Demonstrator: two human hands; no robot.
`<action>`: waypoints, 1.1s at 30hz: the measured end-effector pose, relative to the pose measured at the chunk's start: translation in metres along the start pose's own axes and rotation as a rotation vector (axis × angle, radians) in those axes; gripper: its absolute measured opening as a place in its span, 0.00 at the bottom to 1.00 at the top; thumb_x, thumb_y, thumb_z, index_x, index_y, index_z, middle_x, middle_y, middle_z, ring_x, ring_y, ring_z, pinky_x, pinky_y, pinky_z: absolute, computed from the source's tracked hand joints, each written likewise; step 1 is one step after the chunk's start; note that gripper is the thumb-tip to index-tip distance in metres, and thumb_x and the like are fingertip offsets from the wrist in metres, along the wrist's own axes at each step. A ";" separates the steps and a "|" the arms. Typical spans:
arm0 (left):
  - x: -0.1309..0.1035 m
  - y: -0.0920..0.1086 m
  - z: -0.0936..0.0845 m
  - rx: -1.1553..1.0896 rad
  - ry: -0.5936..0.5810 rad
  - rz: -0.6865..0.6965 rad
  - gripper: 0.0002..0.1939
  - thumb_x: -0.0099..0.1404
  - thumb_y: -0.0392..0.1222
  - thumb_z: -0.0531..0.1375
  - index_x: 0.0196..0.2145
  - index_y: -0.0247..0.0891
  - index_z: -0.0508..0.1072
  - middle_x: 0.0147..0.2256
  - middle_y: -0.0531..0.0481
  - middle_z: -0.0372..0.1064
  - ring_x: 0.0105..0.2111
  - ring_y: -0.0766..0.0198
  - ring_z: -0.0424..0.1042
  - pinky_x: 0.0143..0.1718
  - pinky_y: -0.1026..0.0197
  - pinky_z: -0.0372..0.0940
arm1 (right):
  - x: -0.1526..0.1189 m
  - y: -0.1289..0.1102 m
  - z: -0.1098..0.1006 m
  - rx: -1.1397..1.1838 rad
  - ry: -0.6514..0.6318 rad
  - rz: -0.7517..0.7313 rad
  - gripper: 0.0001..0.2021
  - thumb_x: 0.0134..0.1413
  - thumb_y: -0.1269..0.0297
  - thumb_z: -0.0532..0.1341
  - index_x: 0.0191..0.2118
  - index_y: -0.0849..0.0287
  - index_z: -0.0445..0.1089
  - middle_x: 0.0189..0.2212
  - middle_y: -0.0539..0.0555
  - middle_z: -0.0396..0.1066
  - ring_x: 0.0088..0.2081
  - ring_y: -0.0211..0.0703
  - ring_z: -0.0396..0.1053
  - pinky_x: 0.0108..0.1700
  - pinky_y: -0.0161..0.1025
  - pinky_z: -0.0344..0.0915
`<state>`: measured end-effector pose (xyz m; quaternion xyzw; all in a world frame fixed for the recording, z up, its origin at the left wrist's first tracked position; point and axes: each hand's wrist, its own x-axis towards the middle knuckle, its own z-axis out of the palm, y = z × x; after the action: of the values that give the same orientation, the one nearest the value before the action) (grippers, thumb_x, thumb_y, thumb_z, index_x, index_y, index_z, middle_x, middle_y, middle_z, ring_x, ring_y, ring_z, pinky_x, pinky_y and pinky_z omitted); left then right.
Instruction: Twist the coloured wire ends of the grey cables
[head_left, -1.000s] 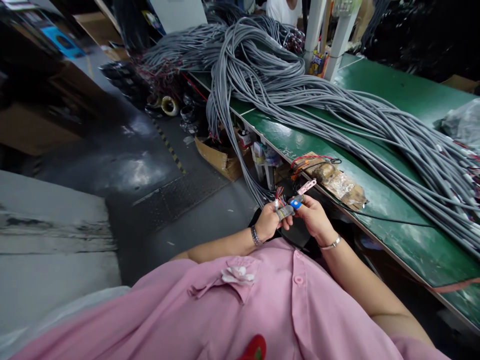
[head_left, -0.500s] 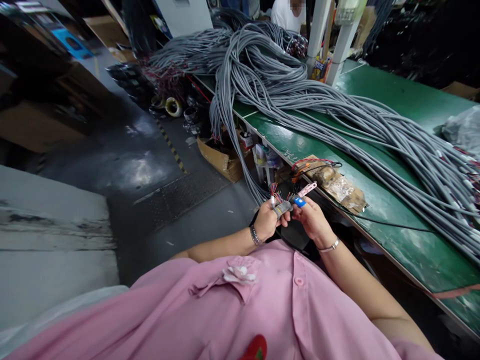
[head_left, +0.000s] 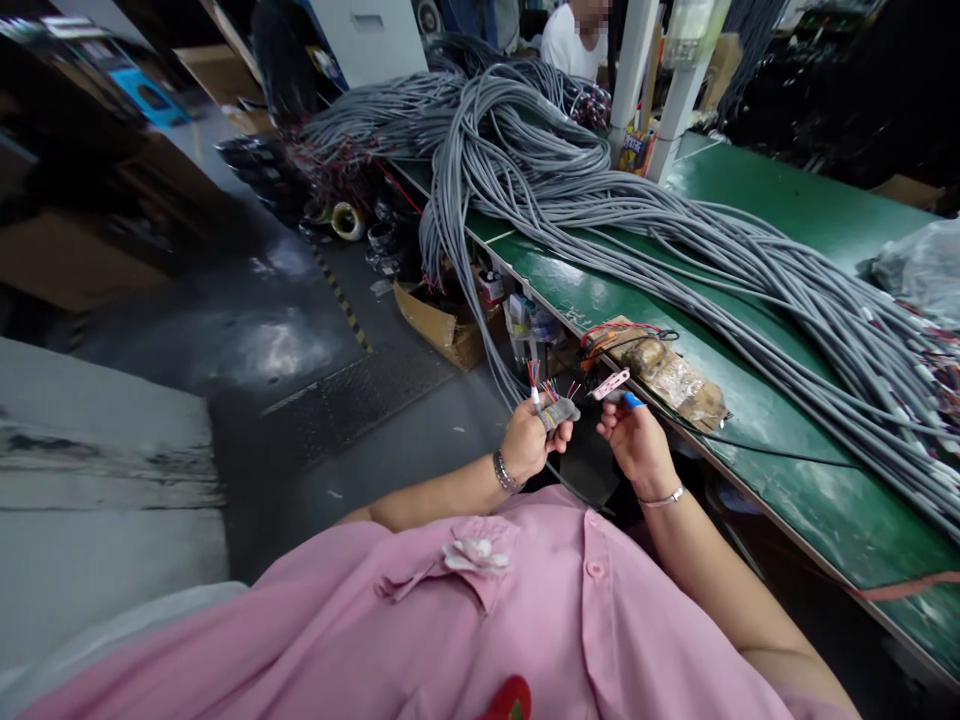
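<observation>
In front of my body, my left hand is closed round the stripped end of a grey cable. Thin coloured wires fan out above its fingers, and a white-sleeved bundle stands at their left. A grey covering with a yellow band shows at the thumb. A short distance to the right, my right hand is closed with its fingers curled towards the thumb. Grey and blue material shows at the thumb; whatever the fingers pinch is hidden. Just above it, a pink strip with holes sits at the bench edge.
A large bundle of grey cables drapes across the green bench. A tape-wrapped cardboard piece with wires lies near its edge. An open cardboard box stands on the floor. A person in white is behind the bench.
My hands have moved apart: the right has drawn back to the right from the wire ends. The left keeps hold of the cable, its coloured wires now more spread out.
</observation>
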<state>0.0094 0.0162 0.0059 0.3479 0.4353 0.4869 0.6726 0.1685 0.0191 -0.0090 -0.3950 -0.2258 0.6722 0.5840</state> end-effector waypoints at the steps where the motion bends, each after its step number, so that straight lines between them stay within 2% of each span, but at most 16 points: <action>1: 0.000 0.002 0.001 -0.009 -0.008 -0.004 0.18 0.53 0.54 0.64 0.27 0.34 0.69 0.16 0.54 0.65 0.11 0.73 0.60 0.11 0.68 0.44 | 0.003 -0.004 -0.003 0.035 -0.001 0.018 0.12 0.51 0.51 0.63 0.32 0.56 0.69 0.25 0.47 0.68 0.24 0.33 0.61 0.29 0.34 0.65; 4: 0.001 0.005 0.007 -0.022 -0.061 -0.018 0.17 0.54 0.53 0.64 0.27 0.34 0.69 0.16 0.54 0.65 0.11 0.73 0.59 0.11 0.68 0.44 | 0.011 -0.013 -0.005 0.044 -0.027 0.095 0.20 0.50 0.42 0.60 0.34 0.56 0.70 0.29 0.50 0.71 0.26 0.36 0.66 0.30 0.35 0.68; 6: 0.002 0.005 0.012 -0.022 -0.107 -0.032 0.17 0.54 0.53 0.63 0.27 0.35 0.69 0.16 0.54 0.65 0.11 0.72 0.59 0.11 0.68 0.44 | 0.016 -0.015 -0.002 0.004 -0.025 0.116 0.22 0.48 0.39 0.60 0.34 0.56 0.70 0.28 0.50 0.71 0.26 0.36 0.66 0.29 0.35 0.69; 9: 0.006 0.002 0.016 -0.022 -0.159 -0.057 0.17 0.54 0.53 0.63 0.28 0.35 0.69 0.15 0.54 0.63 0.11 0.73 0.57 0.12 0.68 0.45 | 0.019 -0.014 0.005 -0.024 0.006 0.070 0.19 0.46 0.43 0.65 0.33 0.56 0.70 0.25 0.48 0.69 0.24 0.35 0.64 0.28 0.34 0.68; 13: 0.011 -0.004 0.013 -0.053 -0.193 -0.084 0.17 0.54 0.53 0.62 0.28 0.34 0.71 0.14 0.54 0.62 0.11 0.73 0.56 0.12 0.68 0.45 | 0.017 -0.011 0.012 0.009 0.035 0.007 0.17 0.47 0.46 0.65 0.31 0.57 0.70 0.23 0.48 0.68 0.24 0.34 0.62 0.28 0.33 0.67; 17: 0.014 -0.009 0.010 -0.061 -0.178 -0.117 0.17 0.53 0.53 0.62 0.28 0.34 0.70 0.14 0.55 0.62 0.11 0.74 0.55 0.12 0.68 0.44 | 0.014 -0.012 0.017 0.038 0.038 -0.044 0.15 0.48 0.50 0.66 0.30 0.57 0.71 0.23 0.48 0.67 0.25 0.33 0.62 0.29 0.32 0.66; 21: 0.014 -0.014 0.009 -0.027 -0.169 -0.133 0.18 0.53 0.54 0.62 0.27 0.33 0.70 0.14 0.55 0.62 0.11 0.74 0.55 0.12 0.68 0.45 | 0.015 -0.012 0.018 0.040 0.026 -0.062 0.16 0.48 0.48 0.66 0.30 0.58 0.71 0.23 0.48 0.67 0.24 0.33 0.61 0.28 0.32 0.65; 26: 0.008 -0.014 0.009 -0.027 -0.173 -0.086 0.18 0.54 0.55 0.61 0.28 0.34 0.71 0.15 0.54 0.62 0.11 0.73 0.55 0.11 0.68 0.46 | 0.016 -0.010 0.011 0.044 0.036 0.057 0.22 0.45 0.39 0.63 0.29 0.57 0.70 0.25 0.50 0.70 0.25 0.36 0.64 0.29 0.35 0.66; 29: 0.001 -0.010 0.009 -0.009 -0.164 -0.050 0.18 0.54 0.54 0.62 0.27 0.34 0.70 0.15 0.54 0.63 0.11 0.73 0.56 0.11 0.68 0.45 | 0.016 -0.011 0.008 0.045 -0.009 0.113 0.26 0.45 0.35 0.60 0.30 0.57 0.71 0.27 0.51 0.71 0.25 0.37 0.65 0.28 0.36 0.67; 33: -0.005 -0.002 0.011 -0.005 -0.094 -0.031 0.18 0.53 0.54 0.64 0.27 0.35 0.69 0.16 0.54 0.64 0.11 0.73 0.57 0.12 0.68 0.45 | 0.014 -0.014 0.012 0.002 -0.046 0.076 0.21 0.47 0.40 0.62 0.31 0.56 0.71 0.29 0.51 0.72 0.26 0.37 0.66 0.31 0.36 0.68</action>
<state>0.0197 0.0105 0.0093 0.3620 0.4073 0.4605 0.7007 0.1671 0.0374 0.0053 -0.3874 -0.2232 0.7030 0.5531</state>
